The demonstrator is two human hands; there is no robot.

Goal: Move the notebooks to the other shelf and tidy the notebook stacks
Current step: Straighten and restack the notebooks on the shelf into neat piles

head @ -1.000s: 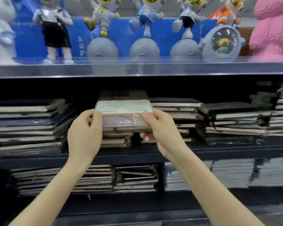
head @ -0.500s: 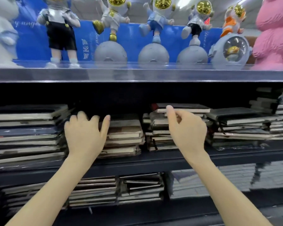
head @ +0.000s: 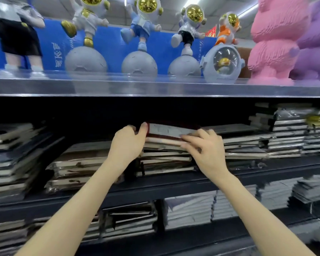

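Observation:
A dark red notebook (head: 170, 130) with a pale page edge lies on top of a middle stack (head: 164, 159) on the dark shelf (head: 174, 183). My left hand (head: 127, 143) grips its left end, thumb up against the corner. My right hand (head: 205, 150) holds its right end, fingers spread over the front edge of the top notebooks. To the left lies a lower stack of brown notebooks (head: 79, 163). More notebook stacks fill the shelf at the far left (head: 9, 159) and to the right (head: 248, 143).
A clear upper shelf (head: 155, 87) carries astronaut figurines (head: 140, 34) and a pink bear figure (head: 273, 39). The lower shelf (head: 174, 237) holds further notebook stacks (head: 129, 220). Tall stacks (head: 292, 126) stand at the far right of the middle shelf.
A second ago both hands held a pale notebook over the left-middle stack. They let it go, moved right, and now grip the top red notebook of the neighbouring stack.

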